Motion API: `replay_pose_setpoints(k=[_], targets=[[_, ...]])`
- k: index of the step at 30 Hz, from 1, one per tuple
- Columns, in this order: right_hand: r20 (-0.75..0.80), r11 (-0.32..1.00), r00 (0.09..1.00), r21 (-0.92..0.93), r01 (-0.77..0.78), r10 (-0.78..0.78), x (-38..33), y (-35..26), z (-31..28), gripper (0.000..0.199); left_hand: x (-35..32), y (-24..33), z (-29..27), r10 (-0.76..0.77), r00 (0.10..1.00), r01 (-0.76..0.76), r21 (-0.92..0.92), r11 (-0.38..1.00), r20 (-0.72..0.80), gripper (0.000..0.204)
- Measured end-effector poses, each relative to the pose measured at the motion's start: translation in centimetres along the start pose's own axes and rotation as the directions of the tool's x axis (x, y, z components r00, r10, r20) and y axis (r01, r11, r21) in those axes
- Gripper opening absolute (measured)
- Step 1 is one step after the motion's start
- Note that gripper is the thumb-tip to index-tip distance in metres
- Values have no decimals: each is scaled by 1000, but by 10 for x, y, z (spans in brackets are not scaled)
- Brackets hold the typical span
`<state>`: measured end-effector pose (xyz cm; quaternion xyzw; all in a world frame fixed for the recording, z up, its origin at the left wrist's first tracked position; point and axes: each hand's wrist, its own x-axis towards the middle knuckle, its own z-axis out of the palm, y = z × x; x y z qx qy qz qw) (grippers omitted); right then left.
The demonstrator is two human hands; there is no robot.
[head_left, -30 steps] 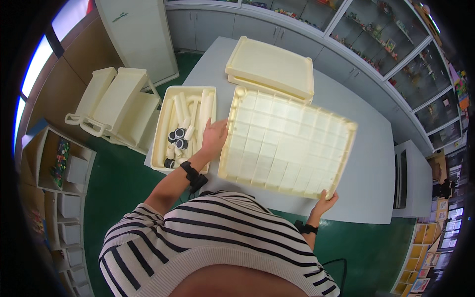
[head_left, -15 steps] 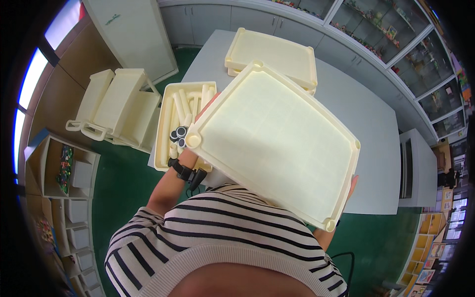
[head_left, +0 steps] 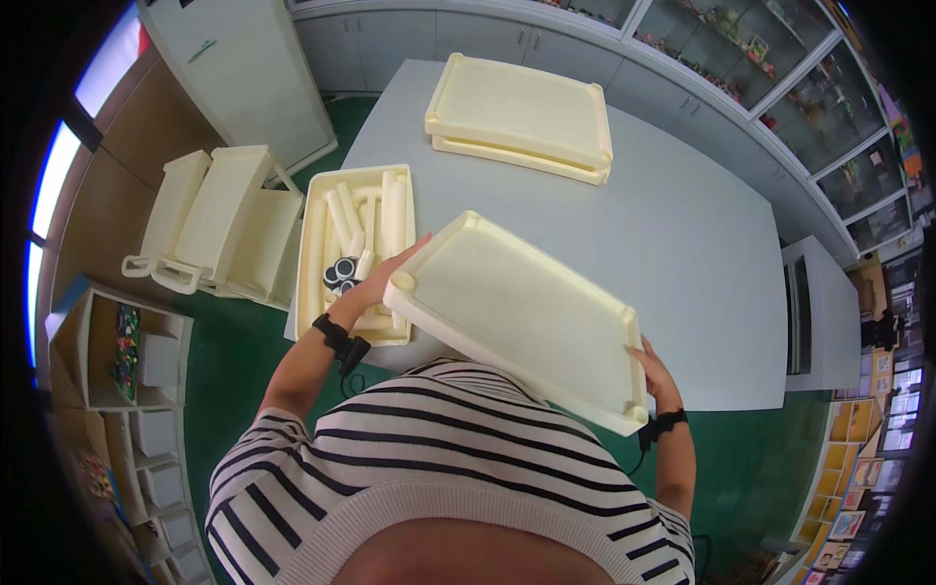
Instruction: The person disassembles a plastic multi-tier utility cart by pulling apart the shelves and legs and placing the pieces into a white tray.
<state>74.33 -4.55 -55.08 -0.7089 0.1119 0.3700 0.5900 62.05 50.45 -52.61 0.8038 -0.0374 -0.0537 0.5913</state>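
At the far left, on the green floor (head_left: 244, 341), stands a cream plastic frame piece (head_left: 210, 219) with rails, beside a set of low shelves (head_left: 117, 361). Next to it, at the left edge of the grey worktop (head_left: 682, 224), lies an open cream tray (head_left: 356, 255) filled with long cream tubes (head_left: 390, 210) and a few small black wheels (head_left: 341, 273).

The person's left hand (head_left: 375, 283), with a black band at the wrist, has its grip closed on the left corner of a large cream panel (head_left: 522, 312), fingers running up along the panel's edge above the open tray. The panel is held off the worktop, tilted, smooth side up, in front of the person's striped shirt (head_left: 439, 468) and over the near edge of the worktop.

The right hand (head_left: 655, 375), also with a dark wrist band, has its grip on the panel's lower right corner; the fingers are partly hidden behind the rim, so how far they wrap appears uncertain.

Farther back on the worktop sits a stack of two similar cream panels (head_left: 522, 117). Glass-fronted cabinets (head_left: 780, 68) line the wall at the right.
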Motion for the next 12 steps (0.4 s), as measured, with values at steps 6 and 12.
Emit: replay_pose_setpoints(k=[6, 12], targets=[[2, 998, 999, -40, 55, -55, 7, 2, -2, 67, 8, 13, -1, -210, 931, 359, -651, 669, 297, 61], [-36, 921, 988, -370, 124, -147, -22, 19, 1, 61, 8, 11, 10, -345, 907, 418, -412, 810, 241, 71]])
